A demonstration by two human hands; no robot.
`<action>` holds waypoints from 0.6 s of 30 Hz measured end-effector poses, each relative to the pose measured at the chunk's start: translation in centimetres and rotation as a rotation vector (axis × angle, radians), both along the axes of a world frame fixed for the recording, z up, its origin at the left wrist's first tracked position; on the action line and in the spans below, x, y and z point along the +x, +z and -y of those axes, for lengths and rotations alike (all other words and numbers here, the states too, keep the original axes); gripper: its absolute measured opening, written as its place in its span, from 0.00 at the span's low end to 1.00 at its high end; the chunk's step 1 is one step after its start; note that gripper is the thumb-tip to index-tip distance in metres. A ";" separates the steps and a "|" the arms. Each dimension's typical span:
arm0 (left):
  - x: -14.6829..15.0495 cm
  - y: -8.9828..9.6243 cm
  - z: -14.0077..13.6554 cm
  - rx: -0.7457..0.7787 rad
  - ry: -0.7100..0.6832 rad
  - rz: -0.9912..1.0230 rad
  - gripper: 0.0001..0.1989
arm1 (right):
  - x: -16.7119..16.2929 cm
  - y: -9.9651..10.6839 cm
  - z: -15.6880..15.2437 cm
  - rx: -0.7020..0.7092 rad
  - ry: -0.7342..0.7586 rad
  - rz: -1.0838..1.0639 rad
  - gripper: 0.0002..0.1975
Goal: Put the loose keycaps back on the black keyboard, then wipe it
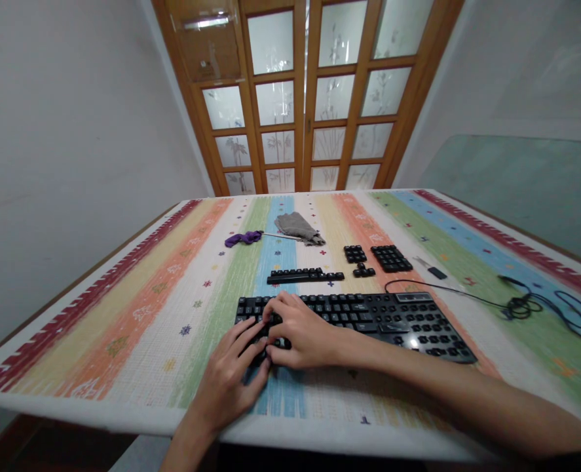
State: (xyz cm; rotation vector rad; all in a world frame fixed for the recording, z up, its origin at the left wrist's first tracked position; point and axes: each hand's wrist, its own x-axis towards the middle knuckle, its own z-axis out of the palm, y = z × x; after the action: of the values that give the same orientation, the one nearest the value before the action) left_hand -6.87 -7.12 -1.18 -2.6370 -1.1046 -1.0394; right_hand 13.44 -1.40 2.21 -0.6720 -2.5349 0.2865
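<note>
A black keyboard (342,311) lies on the striped tablecloth in front of me. Its right-hand section shows bare key stems, while keycaps still sit on the left and middle part. My left hand (234,367) rests at the keyboard's left end, fingers stretched out and lying on the keys. Over the same keys, my right hand (302,331) has its fingers bent down and its thumb drawn in, close to the left fingertips. Whatever lies between the right fingertips is hidden. Behind the keyboard are loose keycaps: a long row (304,275), small groups (355,254) and a block (391,258).
A purple cloth (243,238), a thin stick (280,236) and a grey cloth (297,227) lie farther back. Right of the keycaps is a small tool with a dark handle (436,273). The coiled cable (521,305) spreads to the right. Wooden glazed doors (300,98) stand beyond the table.
</note>
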 end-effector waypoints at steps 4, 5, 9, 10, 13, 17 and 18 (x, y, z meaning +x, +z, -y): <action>-0.1 0.0 0.2 0.035 0.006 0.020 0.13 | 0.1 1.1 -4.1 -0.046 -0.191 -0.047 0.06; -0.1 0.0 0.2 0.045 -0.001 0.016 0.13 | 0.2 1.2 -5.3 -0.059 -0.256 0.004 0.06; -0.2 0.0 0.4 0.051 -0.021 0.013 0.15 | 0.2 0.6 -9.7 -0.067 -0.394 0.107 0.07; -0.2 -0.1 0.4 0.048 -0.021 0.016 0.16 | 0.2 0.4 -10.4 -0.068 -0.405 0.115 0.07; -0.2 -0.1 0.4 0.042 -0.022 0.028 0.16 | -0.1 -0.1 -11.7 -0.074 -0.435 0.144 0.07; -0.4 -0.3 0.4 0.042 -0.003 0.085 0.17 | -0.5 -0.2 -12.1 -0.086 -0.453 0.167 0.07; -0.4 -0.3 0.4 0.040 0.009 0.103 0.17 | -0.6 -0.2 -12.2 -0.091 -0.454 0.169 0.07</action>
State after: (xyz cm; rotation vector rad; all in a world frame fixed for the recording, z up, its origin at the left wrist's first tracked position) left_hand -7.29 -7.52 -1.49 -2.5712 -1.1015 -1.1947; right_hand 12.86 10.83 2.06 -1.3258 -2.4445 0.1905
